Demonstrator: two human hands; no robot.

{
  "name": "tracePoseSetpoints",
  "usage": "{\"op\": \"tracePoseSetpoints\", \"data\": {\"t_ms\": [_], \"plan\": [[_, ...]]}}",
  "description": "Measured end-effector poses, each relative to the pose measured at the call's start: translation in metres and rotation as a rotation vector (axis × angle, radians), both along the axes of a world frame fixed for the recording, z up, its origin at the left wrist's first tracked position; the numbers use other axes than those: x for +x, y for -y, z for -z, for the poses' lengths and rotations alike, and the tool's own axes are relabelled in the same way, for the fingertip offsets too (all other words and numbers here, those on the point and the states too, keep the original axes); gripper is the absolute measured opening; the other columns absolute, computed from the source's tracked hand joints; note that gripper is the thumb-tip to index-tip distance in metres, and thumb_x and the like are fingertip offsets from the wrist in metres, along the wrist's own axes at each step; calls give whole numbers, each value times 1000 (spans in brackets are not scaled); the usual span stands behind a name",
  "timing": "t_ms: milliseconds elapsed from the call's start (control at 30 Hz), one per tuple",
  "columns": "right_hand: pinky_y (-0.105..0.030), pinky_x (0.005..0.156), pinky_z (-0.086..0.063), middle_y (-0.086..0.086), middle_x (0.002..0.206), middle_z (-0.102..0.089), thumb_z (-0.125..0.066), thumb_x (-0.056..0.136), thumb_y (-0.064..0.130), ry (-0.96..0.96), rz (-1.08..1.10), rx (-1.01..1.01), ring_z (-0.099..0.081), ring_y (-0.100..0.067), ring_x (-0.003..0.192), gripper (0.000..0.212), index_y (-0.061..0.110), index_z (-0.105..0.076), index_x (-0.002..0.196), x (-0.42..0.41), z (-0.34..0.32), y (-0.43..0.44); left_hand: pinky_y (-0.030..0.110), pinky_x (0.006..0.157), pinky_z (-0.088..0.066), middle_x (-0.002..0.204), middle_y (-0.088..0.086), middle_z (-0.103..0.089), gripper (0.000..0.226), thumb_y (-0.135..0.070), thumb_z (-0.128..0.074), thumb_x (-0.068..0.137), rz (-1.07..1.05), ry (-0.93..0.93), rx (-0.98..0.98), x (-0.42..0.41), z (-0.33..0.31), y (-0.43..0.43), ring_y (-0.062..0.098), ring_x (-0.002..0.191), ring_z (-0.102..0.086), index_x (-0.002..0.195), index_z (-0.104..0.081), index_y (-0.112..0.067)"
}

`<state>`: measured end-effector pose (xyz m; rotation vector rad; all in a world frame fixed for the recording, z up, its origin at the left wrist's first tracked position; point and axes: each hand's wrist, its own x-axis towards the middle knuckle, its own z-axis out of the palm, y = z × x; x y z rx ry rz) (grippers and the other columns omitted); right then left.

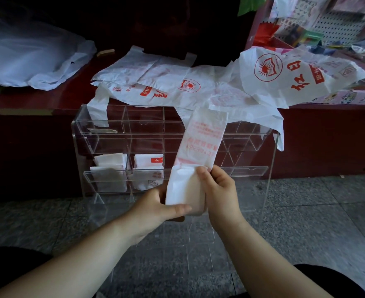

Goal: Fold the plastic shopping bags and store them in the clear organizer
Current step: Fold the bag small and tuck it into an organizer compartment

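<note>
My left hand (155,203) pinches the folded lower end of a long white bag strip (201,138), thumb across its front. My right hand (218,190) grips the fold's top edge. The strip runs up to loose printed bags (155,82) heaped on a dark red ledge (37,100). Behind it the clear organizer (104,130) stands on the stone floor (48,222), with folded bags (110,166) in its two lower left compartments.

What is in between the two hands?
A plastic shopping bag folded into a long strip. The head view shows the left hand and the right hand gripping its lower end, in front of the clear organizer.
</note>
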<state>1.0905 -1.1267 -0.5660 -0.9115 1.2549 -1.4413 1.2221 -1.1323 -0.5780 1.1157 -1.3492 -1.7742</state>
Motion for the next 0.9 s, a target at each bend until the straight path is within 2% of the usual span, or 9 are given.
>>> {"op": "tracePoseSetpoints", "data": {"t_ms": [133,200,300,467,533,600,700,800,900], "plan": [[-21,65,-53,7,73,-67,-47,93,10,64,-30,18,-62,-6,71,20,16,-60,78,-2,2,1,17,48,-49,61,-6,-68,17,0,-69,76,-121,92,-55,-5,-1,3,4,56,-64,78,-62,-16],[-23,74,-53,3,86,-68,-48,92,12,60,-101,23,-64,-10,83,15,18,-61,87,-3,1,2,15,42,-44,49,-5,-63,17,-1,-66,78,-149,168,-114,-6,-4,5,3,42,-57,69,-61,-15],[-18,67,-53,5,89,-68,-55,88,11,-38,-143,33,-65,-7,82,12,21,-61,90,-4,0,1,13,35,-36,38,-8,-56,20,-8,-68,79,-156,285,-204,-4,-5,6,1,32,-47,64,-57,-16],[-13,60,-51,9,78,-66,-55,88,7,-70,-120,15,-64,1,69,16,20,-62,83,-6,0,2,11,37,-36,37,-11,-55,22,-27,-66,82,-83,337,-237,-3,-6,4,-1,35,-49,65,-55,-19],[-15,64,-53,10,78,-67,-54,89,7,-88,-163,5,-64,0,70,17,21,-63,83,-7,0,2,9,46,-43,51,-20,-63,24,-49,-64,77,-72,228,-227,-2,-10,5,-7,49,-58,73,-58,-26],[-19,69,-54,10,77,-69,-54,89,7,-89,-253,12,-66,-4,74,18,21,-64,85,-5,-1,0,7,57,-47,66,-23,-68,28,-58,-61,76,-81,111,-205,-1,-14,9,-8,64,-63,81,-60,-30],[-26,76,-55,6,83,-71,-53,90,13,-74,-353,57,-67,-9,79,13,19,-65,88,1,1,-3,11,62,-52,70,-15,-70,7,-35,-56,83,-163,49,-167,-2,-16,15,-4,66,-65,84,-61,-30],[-34,83,-52,-1,93,-68,-55,86,26,-19,-416,117,-65,-16,86,14,17,-63,92,3,4,-4,13,54,-51,62,-14,-67,16,-18,-56,87,-337,75,-218,-3,-15,17,-3,55,-62,76,-61,-27],[-24,61,-53,-2,80,-66,-62,84,29,-142,-554,164,-63,-14,69,24,8,-59,95,5,7,-11,10,52,-47,55,-18,-64,20,-14,-58,86,-466,83,-301,1,-17,21,-5,54,-60,70,-59,-26]]}}
